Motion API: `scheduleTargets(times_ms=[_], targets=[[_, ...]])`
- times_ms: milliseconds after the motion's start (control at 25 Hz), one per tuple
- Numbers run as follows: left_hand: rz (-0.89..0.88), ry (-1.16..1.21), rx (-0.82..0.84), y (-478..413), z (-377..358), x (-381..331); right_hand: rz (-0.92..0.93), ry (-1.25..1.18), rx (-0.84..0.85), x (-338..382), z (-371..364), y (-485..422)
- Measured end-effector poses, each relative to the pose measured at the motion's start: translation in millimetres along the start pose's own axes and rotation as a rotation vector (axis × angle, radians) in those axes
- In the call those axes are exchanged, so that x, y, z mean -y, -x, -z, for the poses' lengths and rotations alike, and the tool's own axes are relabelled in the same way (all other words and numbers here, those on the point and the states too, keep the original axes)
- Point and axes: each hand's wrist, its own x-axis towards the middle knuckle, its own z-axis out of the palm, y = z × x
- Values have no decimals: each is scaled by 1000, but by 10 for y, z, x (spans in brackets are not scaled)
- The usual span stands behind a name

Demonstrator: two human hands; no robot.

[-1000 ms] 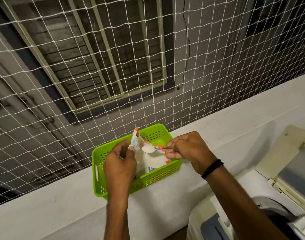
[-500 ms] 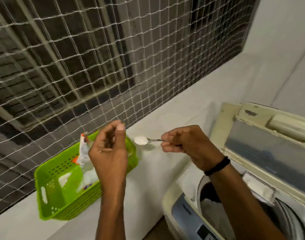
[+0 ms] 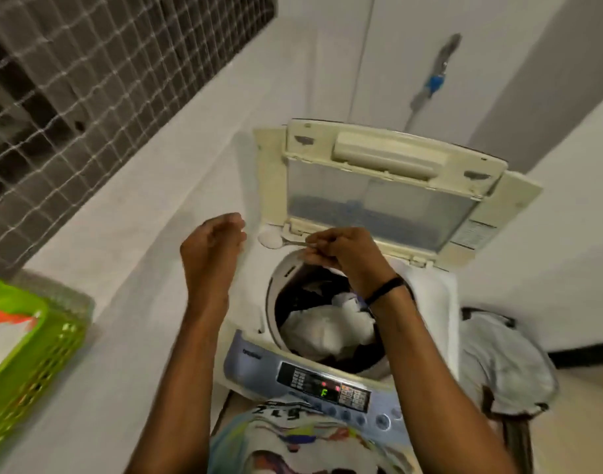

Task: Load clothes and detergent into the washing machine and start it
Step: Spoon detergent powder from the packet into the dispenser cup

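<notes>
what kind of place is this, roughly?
Probably a home laundry balcony: top-loading washing machine with its lid up and clothes inside, white netting above the ledge, green basket on it.

Washing machine (image 3: 255,360): top-loader standing with lid (image 3: 378,196) propped upright, display (image 3: 324,392) glowing green.
Clothes (image 3: 327,331): white and dark pieces lying heaped inside the drum (image 3: 274,295).
Detergent (image 3: 270,238): white powder sitting on a spoon (image 3: 293,241), right hand (image 3: 341,249) pinching it above the machine's rear-left rim.

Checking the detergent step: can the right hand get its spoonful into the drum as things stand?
Probably yes. The lid is raised, the drum lies open right below the right hand, and the spoon hangs by its rim. The left hand is off to the side.
</notes>
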Motion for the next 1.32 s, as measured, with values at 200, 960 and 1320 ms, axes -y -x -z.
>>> scheduleTargets(times_ms=[200,960,1320], targets=[[379,3,118,-227,-670,780,-32,-215,-312,-517,764,-315],[1016,231,284,-562,-1517,1895,317,924,-659,-1704,1147,-918],[1004,205,306,-572,-1504,1921,203,1023,-607,-1693,1123,-970]])
